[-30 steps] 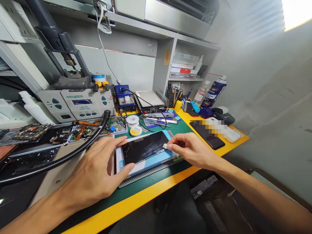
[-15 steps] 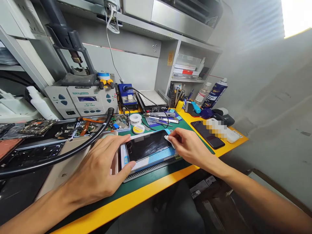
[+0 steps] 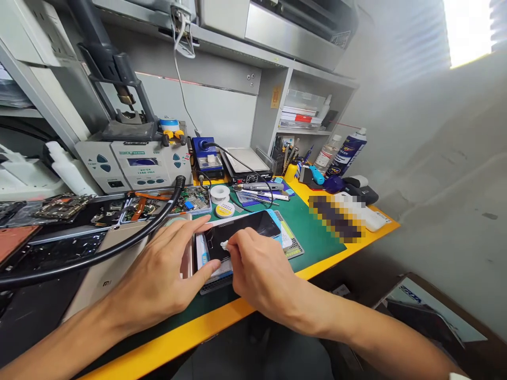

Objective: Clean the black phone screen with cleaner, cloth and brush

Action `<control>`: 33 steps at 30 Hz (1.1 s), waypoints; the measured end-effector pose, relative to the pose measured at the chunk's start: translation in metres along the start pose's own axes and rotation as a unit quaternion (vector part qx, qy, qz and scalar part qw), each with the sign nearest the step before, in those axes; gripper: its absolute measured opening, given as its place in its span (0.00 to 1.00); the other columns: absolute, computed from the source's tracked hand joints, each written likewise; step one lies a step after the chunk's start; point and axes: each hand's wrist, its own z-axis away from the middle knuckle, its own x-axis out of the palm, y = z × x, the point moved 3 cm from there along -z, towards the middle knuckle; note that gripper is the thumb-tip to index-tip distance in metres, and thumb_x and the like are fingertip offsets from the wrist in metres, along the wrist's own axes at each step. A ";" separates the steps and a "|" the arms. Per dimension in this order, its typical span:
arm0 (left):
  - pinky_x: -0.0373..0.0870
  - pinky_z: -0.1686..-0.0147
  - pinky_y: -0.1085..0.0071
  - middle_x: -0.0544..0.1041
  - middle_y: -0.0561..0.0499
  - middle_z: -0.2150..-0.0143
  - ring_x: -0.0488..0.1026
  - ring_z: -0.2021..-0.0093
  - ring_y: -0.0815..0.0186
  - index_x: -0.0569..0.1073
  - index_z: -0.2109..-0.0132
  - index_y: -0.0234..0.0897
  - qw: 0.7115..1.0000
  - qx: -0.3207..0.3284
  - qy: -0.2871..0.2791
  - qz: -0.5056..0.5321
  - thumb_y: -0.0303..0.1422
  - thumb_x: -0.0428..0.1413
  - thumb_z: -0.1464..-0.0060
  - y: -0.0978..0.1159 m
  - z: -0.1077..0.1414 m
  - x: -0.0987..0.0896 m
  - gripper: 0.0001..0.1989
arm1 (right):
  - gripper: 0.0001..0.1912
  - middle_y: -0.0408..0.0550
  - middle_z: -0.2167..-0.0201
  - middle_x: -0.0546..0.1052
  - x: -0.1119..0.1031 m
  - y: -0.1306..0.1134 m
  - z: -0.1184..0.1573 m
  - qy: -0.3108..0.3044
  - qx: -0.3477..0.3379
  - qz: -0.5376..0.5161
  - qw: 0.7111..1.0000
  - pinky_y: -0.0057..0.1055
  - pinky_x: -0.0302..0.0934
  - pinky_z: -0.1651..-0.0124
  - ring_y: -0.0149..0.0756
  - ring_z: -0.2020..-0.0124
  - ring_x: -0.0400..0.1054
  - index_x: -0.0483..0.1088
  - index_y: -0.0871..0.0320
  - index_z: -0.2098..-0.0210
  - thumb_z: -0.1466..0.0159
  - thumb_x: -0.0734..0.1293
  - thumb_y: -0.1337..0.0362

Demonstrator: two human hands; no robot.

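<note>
Gry wall [image 3: 428, 142] & brt light [image 3: 469, 29] R; shelving [image 3: 266, 119] bhnd bench [image 3: 166, 341].

A blown-out white patch of light [image 3: 469, 31], high to the right of the flat black glass phone panel [image 3: 259, 224], is the brightest spot; pale haze and faint stripes spread from it over the smooth grey wall [image 3: 420, 137]. Around the panel, the green-and-yellow tabletop [image 3: 317, 237] is evenly lit. Small glints dot the glossy black sheet [image 3: 71, 258] to its left, while the dark grey floor [image 3: 222, 359] below it sinks into shadow. Wide-angle distortion tilts the grey shelving [image 3: 265, 121] above the panel. Square mosaic blocks obscure a dark oblong object [image 3: 336, 219] to its right.
</note>
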 end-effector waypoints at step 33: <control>0.69 0.40 0.46 0.74 0.42 0.38 0.71 0.38 0.46 0.66 0.36 0.44 0.999 -0.038 0.003 0.003 0.51 0.59 0.42 -0.003 0.003 0.001 0.31 | 0.06 0.47 0.70 0.75 -0.016 0.020 -0.003 -0.037 0.010 0.081 0.996 0.34 0.48 0.70 0.37 0.73 0.66 0.65 0.57 0.65 0.35 0.63 0.73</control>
